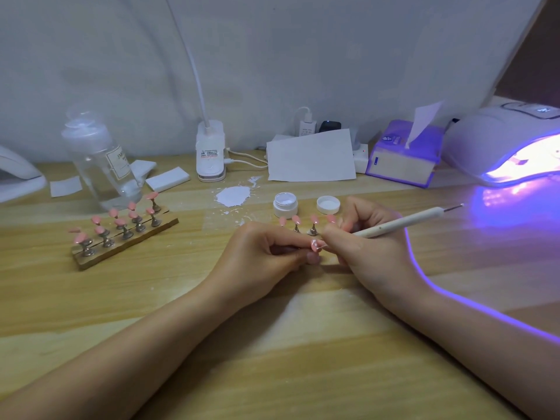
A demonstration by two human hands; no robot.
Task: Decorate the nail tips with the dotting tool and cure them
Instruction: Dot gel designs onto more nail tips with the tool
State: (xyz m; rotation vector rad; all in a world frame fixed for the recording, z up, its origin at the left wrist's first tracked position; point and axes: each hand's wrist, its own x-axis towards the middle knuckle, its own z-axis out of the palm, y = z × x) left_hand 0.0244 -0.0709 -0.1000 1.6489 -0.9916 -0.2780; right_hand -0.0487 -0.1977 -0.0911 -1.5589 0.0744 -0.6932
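Nail tip point(314, 244), pink with white dots, is pinched in the left hand point(266, 253) mid-surface; its stand is hidden by fingers. Right hand point(363, 247) grips the dotting tool point(403, 222), tip touching it. Beyond: four tips point(306, 221), open jar point(285, 204), lit lamp point(512, 147) far right

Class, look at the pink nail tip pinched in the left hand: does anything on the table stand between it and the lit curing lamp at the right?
Only the right hand and its dotting tool lie between the nail tip and the curing lamp; beyond them the table shows nothing visible in the way.
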